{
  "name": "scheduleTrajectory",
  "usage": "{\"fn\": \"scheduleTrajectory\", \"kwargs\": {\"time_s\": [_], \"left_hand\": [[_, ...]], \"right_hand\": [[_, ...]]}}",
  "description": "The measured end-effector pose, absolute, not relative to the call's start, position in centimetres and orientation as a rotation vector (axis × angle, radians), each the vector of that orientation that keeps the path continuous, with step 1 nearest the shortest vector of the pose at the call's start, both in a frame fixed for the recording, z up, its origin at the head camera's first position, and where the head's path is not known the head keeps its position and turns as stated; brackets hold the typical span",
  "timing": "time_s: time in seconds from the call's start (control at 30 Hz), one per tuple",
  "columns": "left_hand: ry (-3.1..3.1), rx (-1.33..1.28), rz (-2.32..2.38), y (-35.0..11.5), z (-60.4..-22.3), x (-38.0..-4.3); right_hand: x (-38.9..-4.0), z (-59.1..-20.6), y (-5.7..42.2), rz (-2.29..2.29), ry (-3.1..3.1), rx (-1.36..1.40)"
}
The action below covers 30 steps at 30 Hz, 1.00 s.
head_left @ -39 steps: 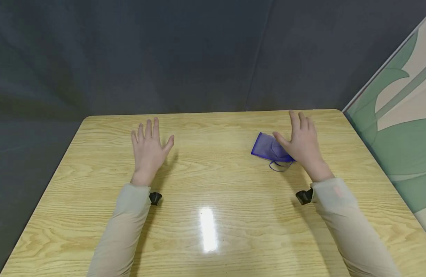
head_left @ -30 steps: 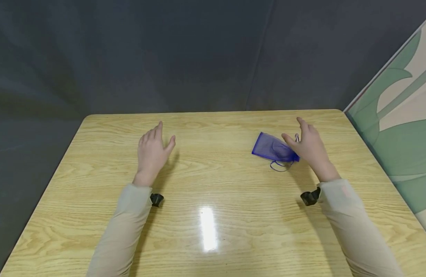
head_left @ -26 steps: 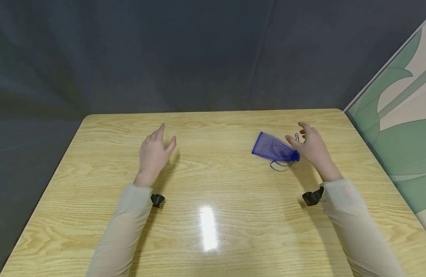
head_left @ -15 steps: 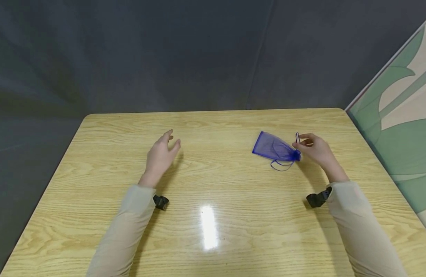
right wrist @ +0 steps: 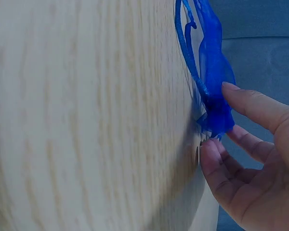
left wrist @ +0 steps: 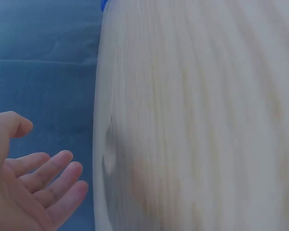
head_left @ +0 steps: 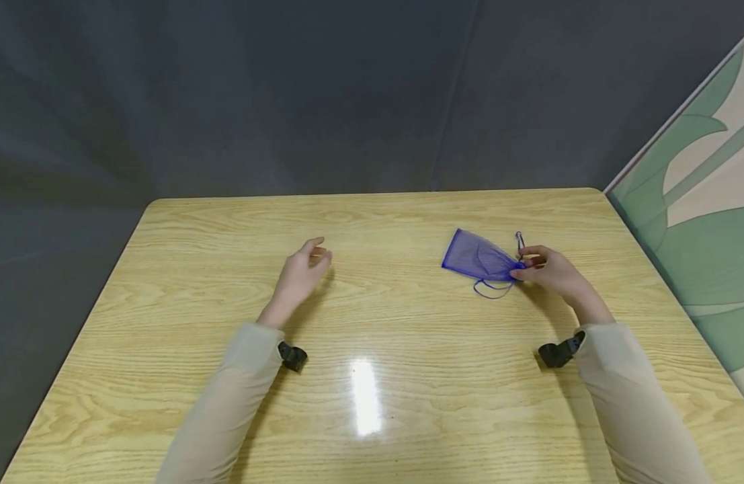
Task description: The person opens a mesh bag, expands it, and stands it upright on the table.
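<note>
A blue mesh drawstring pouch [head_left: 477, 257] lies on the wooden table, right of the middle, its gathered neck pointing right. My right hand [head_left: 552, 272] is at that neck, thumb on one side and bent fingers on the other. In the right wrist view the thumb tip meets the edge of the pouch [right wrist: 214, 72], while a gap stays between thumb and fingers [right wrist: 212, 156]. My left hand [head_left: 302, 272] hovers over the table left of the middle, loosely curved and holding nothing. The left wrist view shows its relaxed fingers [left wrist: 53, 185].
A cord loop [head_left: 492, 294] extends from the pouch toward me, and another loop [head_left: 519, 236] points to the far side. The wooden table [head_left: 372, 316] ends at a dark curtain [head_left: 347, 101]. A green-and-beige patterned panel [head_left: 698, 222] stands along the right.
My right hand has drawn back and come down to the pouch's neck, its fingers bending. The left hand has moved right and toward me, its spread fingers curving. The pouch has stayed in place.
</note>
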<state>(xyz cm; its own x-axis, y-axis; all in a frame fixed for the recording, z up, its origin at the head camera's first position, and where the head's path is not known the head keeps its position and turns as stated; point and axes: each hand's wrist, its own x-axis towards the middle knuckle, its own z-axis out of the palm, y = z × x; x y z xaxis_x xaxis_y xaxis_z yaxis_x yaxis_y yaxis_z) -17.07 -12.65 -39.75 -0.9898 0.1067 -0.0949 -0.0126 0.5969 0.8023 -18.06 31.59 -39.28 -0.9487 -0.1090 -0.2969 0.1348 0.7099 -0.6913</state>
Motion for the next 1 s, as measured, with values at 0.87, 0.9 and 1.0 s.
{"fn": "scheduleTrajectory", "kwargs": {"time_s": [0.87, 0.9, 1.0], "left_hand": [[2.212, -0.017, 1.796, -8.9, -40.4, -17.9], [2.199, -0.014, 1.815, -8.7, -40.4, -18.0], [2.158, -0.013, 1.865, -8.3, -40.4, -18.2]], "right_hand": [[-18.2, -38.4, 29.2, -1.456, 2.511, -0.056], [-18.2, -38.3, 29.0, -1.497, 2.484, -0.071], [-18.4, -38.3, 28.2, -1.637, 2.397, -0.120]]}}
